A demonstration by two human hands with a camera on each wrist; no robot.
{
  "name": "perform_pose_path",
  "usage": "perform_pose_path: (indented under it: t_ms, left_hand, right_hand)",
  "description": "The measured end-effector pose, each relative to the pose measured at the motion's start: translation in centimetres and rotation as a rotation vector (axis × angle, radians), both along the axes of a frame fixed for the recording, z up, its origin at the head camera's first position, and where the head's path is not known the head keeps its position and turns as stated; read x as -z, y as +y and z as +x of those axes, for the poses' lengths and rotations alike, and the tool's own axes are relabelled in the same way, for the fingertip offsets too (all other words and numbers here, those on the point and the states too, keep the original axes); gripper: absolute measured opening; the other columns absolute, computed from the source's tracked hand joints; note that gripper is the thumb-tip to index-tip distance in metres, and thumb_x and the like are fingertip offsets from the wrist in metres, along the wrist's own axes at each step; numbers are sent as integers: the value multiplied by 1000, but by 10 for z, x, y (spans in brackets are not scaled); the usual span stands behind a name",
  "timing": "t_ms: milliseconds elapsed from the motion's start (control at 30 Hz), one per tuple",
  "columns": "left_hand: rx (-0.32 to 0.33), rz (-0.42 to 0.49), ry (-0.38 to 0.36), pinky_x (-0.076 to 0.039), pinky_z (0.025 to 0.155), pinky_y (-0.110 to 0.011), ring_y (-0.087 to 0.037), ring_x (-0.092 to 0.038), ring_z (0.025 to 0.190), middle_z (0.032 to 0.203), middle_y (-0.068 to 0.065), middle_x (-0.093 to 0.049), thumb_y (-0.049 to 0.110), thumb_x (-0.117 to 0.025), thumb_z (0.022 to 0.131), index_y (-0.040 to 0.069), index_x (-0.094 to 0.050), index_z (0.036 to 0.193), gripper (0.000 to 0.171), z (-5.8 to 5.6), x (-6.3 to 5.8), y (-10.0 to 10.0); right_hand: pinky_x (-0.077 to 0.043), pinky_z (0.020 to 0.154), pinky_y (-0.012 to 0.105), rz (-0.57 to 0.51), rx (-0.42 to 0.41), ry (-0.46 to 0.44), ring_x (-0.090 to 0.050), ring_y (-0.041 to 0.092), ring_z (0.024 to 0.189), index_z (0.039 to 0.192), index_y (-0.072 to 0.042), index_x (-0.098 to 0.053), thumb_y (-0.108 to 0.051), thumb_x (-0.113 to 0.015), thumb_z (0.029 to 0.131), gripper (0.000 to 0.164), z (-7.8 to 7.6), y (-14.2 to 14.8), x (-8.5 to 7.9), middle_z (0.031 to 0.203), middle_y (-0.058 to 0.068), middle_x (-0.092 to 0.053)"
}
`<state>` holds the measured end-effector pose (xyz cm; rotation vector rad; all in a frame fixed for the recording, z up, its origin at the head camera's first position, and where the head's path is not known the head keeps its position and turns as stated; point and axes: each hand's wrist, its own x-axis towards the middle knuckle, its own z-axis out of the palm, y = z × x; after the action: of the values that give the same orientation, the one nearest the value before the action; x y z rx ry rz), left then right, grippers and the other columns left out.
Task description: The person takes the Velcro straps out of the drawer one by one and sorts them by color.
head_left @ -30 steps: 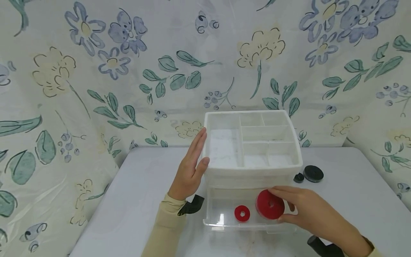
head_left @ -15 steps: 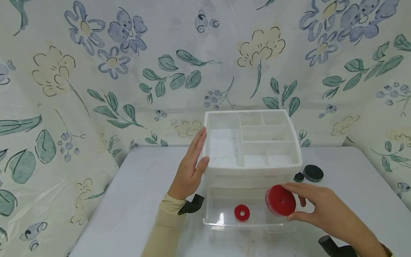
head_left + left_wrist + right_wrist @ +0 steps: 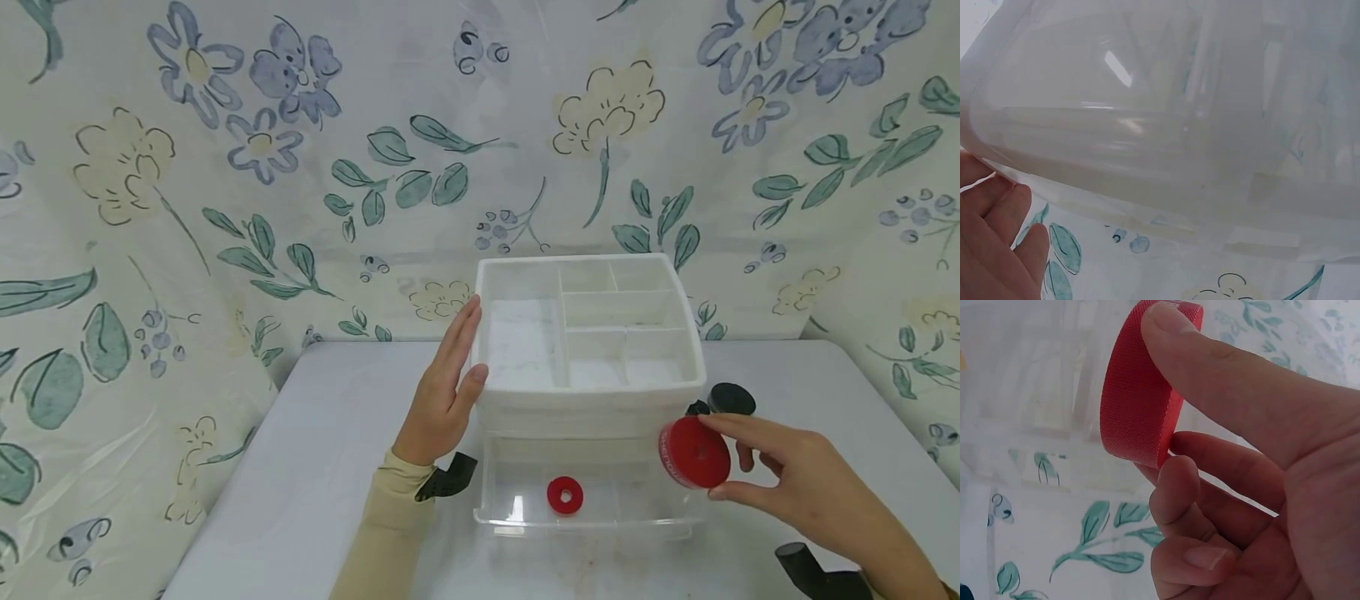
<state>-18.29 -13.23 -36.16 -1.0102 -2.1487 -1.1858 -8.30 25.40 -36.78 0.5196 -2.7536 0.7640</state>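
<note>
My right hand (image 3: 802, 471) pinches a roll of red ribbon (image 3: 697, 454) between thumb and fingers, over the right end of the pulled-out clear drawer (image 3: 517, 479). In the right wrist view the woven edge of the ribbon roll (image 3: 1135, 394) shows, the thumb across its top. A smaller red ring (image 3: 565, 496) lies in the drawer. My left hand (image 3: 441, 392) rests with straight fingers against the left side of the white storage box (image 3: 592, 400). Fingertips of the left hand (image 3: 997, 212) meet the box's edge in the left wrist view.
Behind the ribbon roll, a black round roll (image 3: 732, 399) and a small black piece (image 3: 697, 408) lie on the white table (image 3: 345, 417). Dividers split the box's top into several compartments. A flowered cloth (image 3: 420, 83) hangs behind the table.
The right hand has carried the ribbon roll rightward and slightly back, from inside the drawer to its right end. The left hand and the box stay in place.
</note>
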Motion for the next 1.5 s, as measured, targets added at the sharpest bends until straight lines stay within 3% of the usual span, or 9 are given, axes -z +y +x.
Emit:
perform_pose_path:
  t_ms: [400,600,867,1133,1500]
  left_hand:
    - [2,3,12,-18,123,-37,-27,-19,153,167,-10,-19,38,-37,110,4,-22,160,62,-1,1,0]
    - [-2,-3,14,-18,123,-37,-27,-20,152,167,-9,-19,39,-36,110,4,-22,160,63,0,0,-1]
    - [-4,-8,2,-18,123,-37,-27,-20,152,167,-9,-19,45,-35,109,4,-23,160,66,1,-2,-1]
    - [-5,-16,-11,-18,123,-38,-27,-19,153,167,-8,-19,46,-34,109,5,-22,160,67,1,-1,-1]
    - [-10,-19,-11,-20,123,-39,-26,-20,152,167,-7,-18,48,-32,109,4,-22,160,68,0,-1,-1]
  right_hand:
    - [-42,53,17,-11,66,99,-44,2,72,123,-8,-70,-13,-97,58,70,-4,21,5,79,-13,-53]
    - [-41,52,18,19,96,84,-42,3,70,122,-7,-69,-14,-97,60,68,-8,30,8,79,-9,-53]
    - [-39,50,20,61,144,20,-41,8,66,122,-3,-68,-15,-96,63,67,-20,47,18,77,-3,-56]
    - [-41,51,21,73,193,-101,-49,22,74,126,2,-65,-17,-94,66,69,-31,59,30,78,0,-58]
    - [-37,48,24,89,221,-268,-47,22,74,131,6,-59,-20,-90,73,71,-45,74,44,80,3,-56]
